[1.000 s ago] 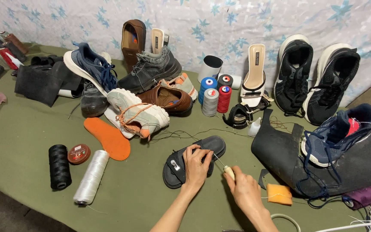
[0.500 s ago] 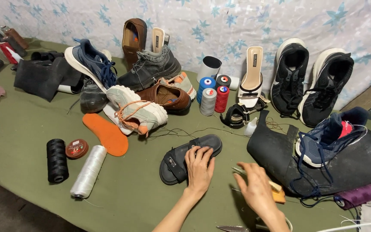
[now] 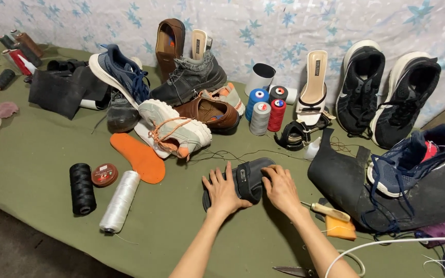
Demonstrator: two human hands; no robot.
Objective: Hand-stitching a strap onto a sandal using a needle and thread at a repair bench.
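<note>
A dark grey slide sandal [image 3: 249,177] lies on the green cloth [image 3: 32,154] in front of me. My left hand [image 3: 223,191] rests flat on its near left end, fingers spread. My right hand [image 3: 280,188] presses on its right side, fingers curled over the edge. A thin black thread [image 3: 222,154] trails from the sandal toward the shoes behind. A wooden-handled awl [image 3: 328,210] lies just right of my right hand, beside an orange block [image 3: 340,228].
Several shoes crowd the back: a blue sneaker [image 3: 121,72], a white-and-orange sneaker [image 3: 173,128], a brown shoe [image 3: 208,112], black trainers [image 3: 382,90]. Thread cones [image 3: 263,110] stand mid-back. An orange insole [image 3: 139,157], black and white spools [image 3: 82,188], black rubber sheet [image 3: 418,195] and scissors [image 3: 294,271] lie nearby.
My right hand set down the awl and moved left onto the sandal. My left hand slid to the sandal's near end. The sandal has turned slightly under both hands.
</note>
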